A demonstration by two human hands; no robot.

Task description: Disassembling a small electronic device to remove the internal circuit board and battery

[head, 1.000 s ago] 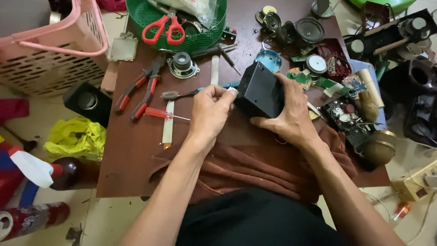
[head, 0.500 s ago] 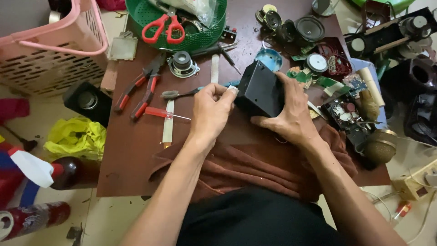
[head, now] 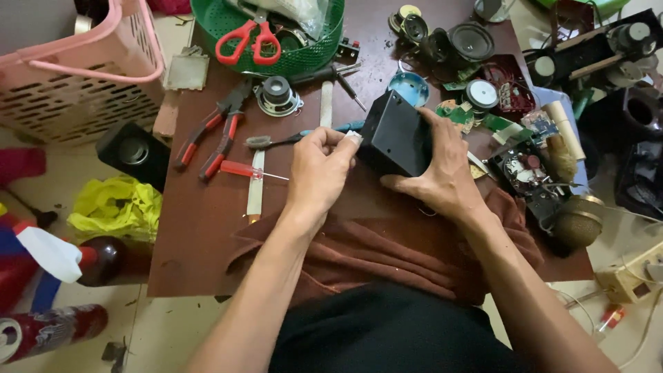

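A small black box (head: 392, 135), like a speaker housing, stands tilted on the brown table (head: 207, 221). My right hand (head: 435, 169) wraps around its right side and holds it. My left hand (head: 321, 169) is closed at the box's left edge, its fingertips pinching something small and white against the corner. A grey-tipped brush with a blue handle (head: 297, 138) lies just behind my left hand. A brown cloth (head: 373, 252) lies under both wrists.
Red-handled pliers (head: 207, 135), a red screwdriver (head: 245, 170) and a loose speaker (head: 277, 95) lie left of the hands. A green basket with red scissors (head: 248, 41) sits behind. Speakers and circuit boards (head: 504, 103) crowd the right. A pink basket (head: 76, 69) stands at left.
Both hands stay on the black box. The left fingertips have shifted slightly at its left corner; nothing else has moved.
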